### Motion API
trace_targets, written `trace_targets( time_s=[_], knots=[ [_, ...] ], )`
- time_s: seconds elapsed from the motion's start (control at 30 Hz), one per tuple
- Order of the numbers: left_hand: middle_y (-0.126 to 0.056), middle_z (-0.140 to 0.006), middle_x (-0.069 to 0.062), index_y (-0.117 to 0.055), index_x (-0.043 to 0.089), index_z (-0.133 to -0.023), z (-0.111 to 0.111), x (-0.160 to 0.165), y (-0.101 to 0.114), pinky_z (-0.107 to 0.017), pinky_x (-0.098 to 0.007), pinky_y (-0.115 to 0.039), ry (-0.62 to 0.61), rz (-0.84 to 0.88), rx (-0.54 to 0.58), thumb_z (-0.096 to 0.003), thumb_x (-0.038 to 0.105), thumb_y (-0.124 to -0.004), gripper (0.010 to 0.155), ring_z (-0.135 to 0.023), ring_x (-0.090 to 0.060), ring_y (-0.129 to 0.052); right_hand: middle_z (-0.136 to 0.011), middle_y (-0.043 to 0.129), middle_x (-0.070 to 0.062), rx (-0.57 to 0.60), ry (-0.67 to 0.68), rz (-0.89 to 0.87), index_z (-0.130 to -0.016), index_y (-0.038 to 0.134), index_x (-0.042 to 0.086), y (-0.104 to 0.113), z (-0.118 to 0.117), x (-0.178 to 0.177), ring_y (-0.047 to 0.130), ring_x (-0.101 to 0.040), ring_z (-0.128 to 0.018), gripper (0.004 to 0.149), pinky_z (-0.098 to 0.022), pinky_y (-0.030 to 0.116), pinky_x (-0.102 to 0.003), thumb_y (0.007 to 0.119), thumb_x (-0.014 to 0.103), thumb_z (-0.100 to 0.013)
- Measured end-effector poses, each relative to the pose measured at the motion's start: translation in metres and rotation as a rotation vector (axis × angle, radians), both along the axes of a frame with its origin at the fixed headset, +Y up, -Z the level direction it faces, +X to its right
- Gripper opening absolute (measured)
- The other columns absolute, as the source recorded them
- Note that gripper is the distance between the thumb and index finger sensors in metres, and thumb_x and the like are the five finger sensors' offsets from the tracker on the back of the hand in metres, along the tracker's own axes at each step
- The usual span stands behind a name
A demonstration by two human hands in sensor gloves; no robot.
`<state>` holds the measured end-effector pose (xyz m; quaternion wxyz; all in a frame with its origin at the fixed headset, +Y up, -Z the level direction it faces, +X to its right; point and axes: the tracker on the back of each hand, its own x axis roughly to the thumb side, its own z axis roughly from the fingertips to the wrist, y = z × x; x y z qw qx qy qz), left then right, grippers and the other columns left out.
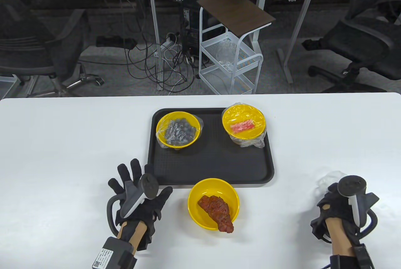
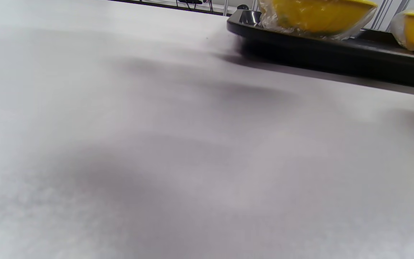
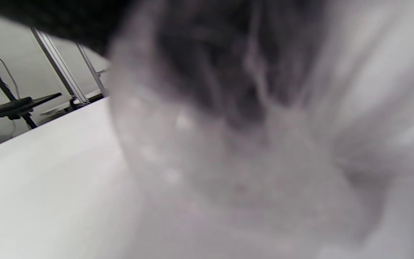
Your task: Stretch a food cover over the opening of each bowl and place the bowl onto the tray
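Note:
A black tray [image 1: 210, 162] holds two covered yellow bowls: one with dark berries [image 1: 178, 133] at its left, one with a pink item [image 1: 244, 123] at its right. In front of the tray an uncovered yellow bowl [image 1: 200, 192] with a reddish-brown meat piece [image 1: 219, 212] stands on the table. My left hand [image 1: 138, 184] lies flat with fingers spread, left of that bowl, holding nothing. My right hand [image 1: 336, 200], far right, has its fingers curled round a crumpled clear food cover [image 1: 327, 180], which fills the blurred right wrist view [image 3: 228, 162]. The left wrist view shows the tray edge [image 2: 336, 57].
The white table [image 1: 62, 143] ends at its far edge, with a white wire cart [image 1: 231, 62], cables and office chairs on the floor behind it.

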<state>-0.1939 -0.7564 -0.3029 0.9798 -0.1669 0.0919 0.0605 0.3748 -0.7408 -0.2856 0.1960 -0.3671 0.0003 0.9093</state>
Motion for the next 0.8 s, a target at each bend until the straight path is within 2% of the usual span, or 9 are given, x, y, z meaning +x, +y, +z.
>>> trace_targets(
  time_s=[0.2,0.4,0.47,0.5,0.57,0.6,0.67,0.73,0.8],
  knots=[
    [0.02,-0.116,0.004,-0.002,0.041,-0.112,0.0,0.001,0.0,-0.067,-0.066,0.01,-0.002,0.026,-0.017,-0.0345,0.09,-0.039,0.099,-0.104,-0.033,0.027,-0.073,0.095,-0.013,0.25,0.148,-0.011,-0.084,0.087,0.016,0.04,0.007,-0.025,0.102,-0.034,-0.054,0.044,-0.037,0.09,-0.042,0.091,0.022,-0.041],
    [0.015,-0.118,0.002,-0.01,0.039,-0.114,0.004,0.012,0.009,-0.07,-0.062,0.009,-0.068,0.164,0.049,-0.0352,0.088,-0.041,0.098,-0.106,-0.031,0.024,-0.073,0.095,-0.011,0.537,0.403,-0.137,-0.084,0.086,0.017,0.074,0.022,-0.06,0.103,-0.032,-0.054,0.045,-0.036,0.091,-0.041,0.09,0.025,-0.04],
    [0.004,-0.122,0.0,-0.02,0.037,-0.116,0.008,0.018,0.018,-0.075,-0.064,0.0,-0.119,0.245,0.126,-0.0359,0.087,-0.043,0.097,-0.112,-0.033,0.014,-0.073,0.095,-0.011,0.616,0.48,-0.167,-0.084,0.086,0.017,0.082,0.026,-0.075,0.103,-0.032,-0.054,0.045,-0.036,0.091,-0.041,0.09,0.025,-0.04],
    [-0.006,-0.125,-0.002,-0.029,0.034,-0.117,0.009,0.02,0.021,-0.078,-0.065,-0.009,-0.133,0.273,0.168,-0.0366,0.086,-0.046,0.097,-0.116,-0.036,0.002,-0.073,0.095,-0.011,0.629,0.501,-0.168,-0.084,0.086,0.018,0.083,0.027,-0.079,0.103,-0.032,-0.054,0.044,-0.036,0.092,-0.041,0.09,0.025,-0.04],
    [-0.038,-0.126,-0.008,-0.052,0.026,-0.114,0.014,0.027,0.033,-0.081,-0.067,-0.035,-0.189,0.422,0.316,-0.039,0.082,-0.053,0.094,-0.119,-0.041,-0.032,-0.073,0.095,-0.01,0.69,0.58,-0.174,-0.084,0.085,0.018,0.089,0.03,-0.095,0.103,-0.031,-0.055,0.045,-0.037,0.092,-0.041,0.09,0.026,-0.04],
    [-0.048,-0.125,-0.008,-0.058,0.025,-0.112,0.015,0.029,0.036,-0.08,-0.066,-0.044,-0.2,0.483,0.327,-0.0403,0.08,-0.056,0.091,-0.118,-0.042,-0.044,-0.074,0.095,-0.009,0.705,0.61,-0.182,-0.084,0.085,0.018,0.09,0.031,-0.1,0.103,-0.031,-0.056,0.044,-0.037,0.092,-0.041,0.09,0.026,-0.041],
    [-0.073,-0.116,-0.009,-0.075,0.022,-0.104,0.017,0.032,0.042,-0.073,-0.063,-0.067,-0.199,0.67,0.301,-0.0431,0.077,-0.059,0.083,-0.107,-0.042,-0.075,-0.075,0.094,-0.008,0.745,0.697,-0.229,-0.085,0.085,0.02,0.094,0.034,-0.114,0.103,-0.03,-0.057,0.044,-0.038,0.092,-0.04,0.089,0.027,-0.041],
    [-0.084,-0.108,-0.011,-0.083,0.019,-0.098,0.018,0.035,0.046,-0.068,-0.059,-0.074,-0.166,1.046,0.196,-0.0458,0.072,-0.064,0.076,-0.097,-0.042,-0.086,-0.075,0.094,-0.008,0.794,0.786,-0.304,-0.085,0.084,0.02,0.097,0.038,-0.129,0.102,-0.031,-0.058,0.045,-0.039,0.091,-0.041,0.089,0.027,-0.041],
    [-0.089,-0.103,-0.013,-0.083,0.018,-0.097,0.018,0.034,0.047,-0.063,-0.058,-0.078,-0.097,1.296,0.096,-0.0472,0.07,-0.065,0.074,-0.089,-0.044,-0.091,-0.076,0.094,-0.008,0.834,0.856,-0.329,-0.086,0.084,0.02,0.101,0.041,-0.139,0.102,-0.031,-0.06,0.044,-0.04,0.091,-0.041,0.088,0.027,-0.042]
  ],
)
